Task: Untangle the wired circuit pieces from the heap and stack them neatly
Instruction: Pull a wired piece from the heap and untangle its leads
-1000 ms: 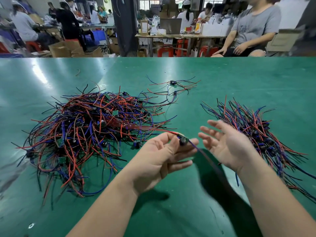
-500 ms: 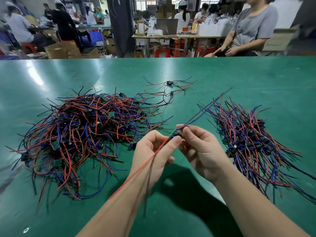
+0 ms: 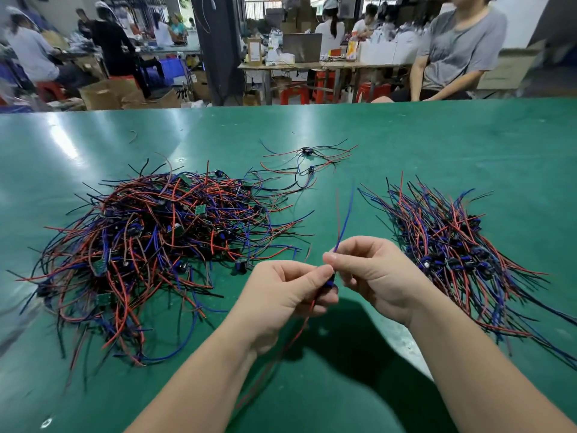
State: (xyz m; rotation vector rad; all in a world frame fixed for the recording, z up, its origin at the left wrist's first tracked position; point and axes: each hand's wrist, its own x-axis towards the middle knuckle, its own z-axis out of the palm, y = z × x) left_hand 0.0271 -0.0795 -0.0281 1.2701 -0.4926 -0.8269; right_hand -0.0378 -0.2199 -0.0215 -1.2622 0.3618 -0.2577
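Big tangled heap of red, blue and black wired circuit pieces [image 3: 150, 245] on the left of the green tabletop [image 3: 93, 135] = most of the job's left imo. Your left hand [image 3: 281, 295] & right hand [image 3: 374, 276] both have a pinch grip on one small black wired piece [image 3: 331, 281], held up btw them. Tidy stack of sorted wired pieces [image 3: 452, 245] on the right, so maybe a third done.

Bright, even light falls from overhead. A pale streak of glare crosses the glossy green counter [image 3: 437, 145] at far left, with a softer sheen toward the middle. A dark, soft-edged shadow pools beneath the left hand [image 3: 281, 295] and right hand [image 3: 374, 276]. The wide lens bows the counter's far edge and stretches the corners. The loose wire [image 3: 293, 339] hanging below the hands is smeared, probably by motion. The workers [image 3: 459, 51] behind look soft.
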